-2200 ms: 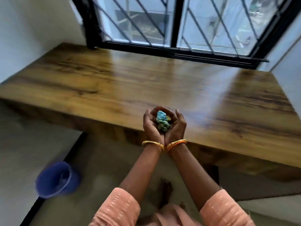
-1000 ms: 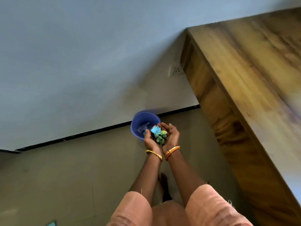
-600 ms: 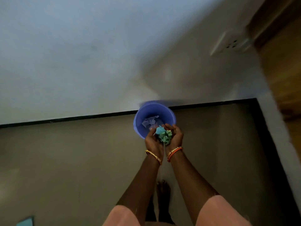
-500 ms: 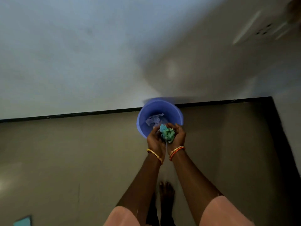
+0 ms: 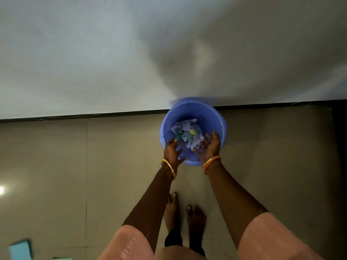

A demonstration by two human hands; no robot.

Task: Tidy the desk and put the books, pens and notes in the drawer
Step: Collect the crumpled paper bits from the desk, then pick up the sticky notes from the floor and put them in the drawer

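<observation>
A blue plastic bucket [image 5: 216, 117] stands on the floor against the wall. Inside it lie crumpled paper scraps [image 5: 187, 133], white, teal and yellow. My left hand [image 5: 171, 151] hovers over the bucket's near left rim, fingers spread, palm empty. My right hand [image 5: 210, 146] is held over the near right rim, palm turned inward, fingers apart, holding nothing. The two hands are a palm's width apart. The desk and drawer are out of view.
Beige tiled floor [image 5: 75, 175] meets a pale wall [image 5: 93, 62] along a black skirting strip [image 5: 93, 115]. A light blue flat object [image 5: 19, 250] and a green edge [image 5: 62, 258] lie on the floor at bottom left. My bare feet [image 5: 187, 214] stand just behind the bucket.
I turned from the desk to the bucket with the scraps cupped in both hands. The hands have parted and the teal and yellow scraps now lie in the bucket.
</observation>
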